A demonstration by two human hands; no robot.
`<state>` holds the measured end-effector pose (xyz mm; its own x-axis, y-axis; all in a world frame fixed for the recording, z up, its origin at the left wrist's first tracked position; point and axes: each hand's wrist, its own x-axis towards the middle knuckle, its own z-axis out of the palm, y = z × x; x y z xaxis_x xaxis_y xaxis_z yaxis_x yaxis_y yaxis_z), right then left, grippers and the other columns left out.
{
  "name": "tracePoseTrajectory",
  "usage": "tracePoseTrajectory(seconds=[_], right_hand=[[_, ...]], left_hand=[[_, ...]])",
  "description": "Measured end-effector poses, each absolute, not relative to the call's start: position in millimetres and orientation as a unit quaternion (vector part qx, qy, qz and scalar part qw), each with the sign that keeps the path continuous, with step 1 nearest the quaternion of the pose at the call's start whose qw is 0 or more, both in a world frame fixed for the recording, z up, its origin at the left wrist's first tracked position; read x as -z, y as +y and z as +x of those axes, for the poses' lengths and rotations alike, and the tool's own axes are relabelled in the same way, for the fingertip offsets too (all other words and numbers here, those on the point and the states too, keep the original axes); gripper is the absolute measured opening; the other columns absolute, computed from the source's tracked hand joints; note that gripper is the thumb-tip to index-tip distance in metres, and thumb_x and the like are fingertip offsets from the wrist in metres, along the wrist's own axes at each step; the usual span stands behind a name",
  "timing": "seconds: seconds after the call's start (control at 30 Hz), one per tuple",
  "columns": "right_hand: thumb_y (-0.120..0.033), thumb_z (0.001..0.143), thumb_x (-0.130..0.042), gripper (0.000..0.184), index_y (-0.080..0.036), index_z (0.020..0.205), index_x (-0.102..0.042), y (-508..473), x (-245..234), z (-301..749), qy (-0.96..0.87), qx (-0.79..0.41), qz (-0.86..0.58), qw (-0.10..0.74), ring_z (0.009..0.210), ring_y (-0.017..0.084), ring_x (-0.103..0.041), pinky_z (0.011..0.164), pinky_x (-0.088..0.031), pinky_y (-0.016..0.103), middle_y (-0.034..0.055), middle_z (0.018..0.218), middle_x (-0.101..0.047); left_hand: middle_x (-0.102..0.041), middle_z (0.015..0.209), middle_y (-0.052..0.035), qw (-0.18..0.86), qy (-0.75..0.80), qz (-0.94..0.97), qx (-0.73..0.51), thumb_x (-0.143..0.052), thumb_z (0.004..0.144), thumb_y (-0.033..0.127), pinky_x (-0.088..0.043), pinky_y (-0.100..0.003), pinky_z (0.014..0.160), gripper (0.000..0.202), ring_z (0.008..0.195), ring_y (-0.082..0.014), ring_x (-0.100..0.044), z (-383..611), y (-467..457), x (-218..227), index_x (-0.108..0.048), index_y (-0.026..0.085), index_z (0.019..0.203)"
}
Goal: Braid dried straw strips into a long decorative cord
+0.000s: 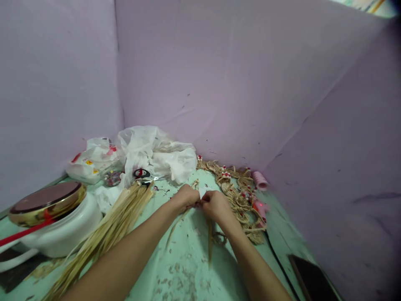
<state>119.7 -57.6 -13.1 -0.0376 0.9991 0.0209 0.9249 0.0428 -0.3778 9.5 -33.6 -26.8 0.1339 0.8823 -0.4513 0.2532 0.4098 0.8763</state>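
Observation:
My left hand (184, 197) and my right hand (216, 205) meet at the middle of a pale green table (188, 267), fingers pinched together. Between them they hold thin tan straw strips (209, 242) that hang down toward me, and a small white bit shows between the fingertips. A bundle of long straw strips (106, 234) lies on the table left of my left forearm. Just right of my right hand lies a pile of woven straw ornaments (241, 196) with red and white beads.
A white jar with a gold lid (50, 209) stands at the left, a red strip across it. Crumpled white plastic bags (150, 154) and scissors (142, 174) lie at the back. A pink spool (260, 180), a black cable (278, 263) and a dark slab (313, 280) are at the right. Lilac walls enclose the table.

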Motion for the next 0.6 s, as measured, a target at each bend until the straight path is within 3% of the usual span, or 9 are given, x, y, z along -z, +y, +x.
tracePoseTrajectory(seconds=[0.27, 0.4, 0.5, 0.6], right_hand=[[-0.020, 0.071, -0.046, 0.023, -0.015, 0.075, -0.068, -94.4, 17.0, 104.4, -0.712, -0.079, -0.684, 0.138, 0.064, 0.019, -0.056, 0.052, -0.026, 0.027, 0.0137, 0.075, -0.067], [-0.022, 0.069, -0.051, 0.018, -0.016, 0.070, -0.068, -97.5, 12.0, 115.2, -0.735, -0.165, -0.637, 0.161, 0.061, 0.017, -0.055, 0.052, -0.029, 0.025, 0.0095, 0.068, -0.066], [-0.030, 0.070, -0.051, 0.021, -0.015, 0.068, -0.066, -85.5, 7.0, 130.1, -0.682, -0.232, -0.643, 0.259, 0.058, 0.016, -0.054, 0.051, -0.033, 0.024, 0.0069, 0.064, -0.063], [-0.027, 0.070, -0.047, 0.022, -0.013, 0.078, -0.062, -70.2, 7.4, 134.7, -0.567, -0.354, -0.638, 0.381, 0.060, 0.015, -0.054, 0.049, -0.039, 0.023, 0.0064, 0.070, -0.062]], left_hand=[[-0.035, 0.031, 0.0045, 0.586, 0.600, 0.467, -0.283, -0.049, 0.052, 0.008, -0.015, -0.019, 0.032, 0.018, 0.028, -0.0042, -0.026, 9.4, -44.7, 21.2, -0.036, 0.016, 0.042], [-0.030, 0.030, 0.0076, 0.582, 0.564, 0.477, -0.341, -0.050, 0.050, 0.006, -0.012, -0.018, 0.031, 0.022, 0.028, -0.0022, -0.022, 5.5, -50.4, 21.0, -0.033, 0.016, 0.041], [-0.031, 0.033, 0.0079, 0.618, 0.534, 0.465, -0.341, -0.051, 0.052, 0.012, -0.008, -0.018, 0.031, 0.018, 0.027, -0.0015, -0.020, -1.6, -49.8, 20.8, -0.036, 0.016, 0.043], [-0.032, 0.034, 0.0076, 0.637, 0.515, 0.480, -0.314, -0.053, 0.051, 0.019, -0.005, -0.019, 0.031, 0.018, 0.027, -0.0015, -0.021, -8.6, -46.4, 21.4, -0.037, 0.016, 0.044]])
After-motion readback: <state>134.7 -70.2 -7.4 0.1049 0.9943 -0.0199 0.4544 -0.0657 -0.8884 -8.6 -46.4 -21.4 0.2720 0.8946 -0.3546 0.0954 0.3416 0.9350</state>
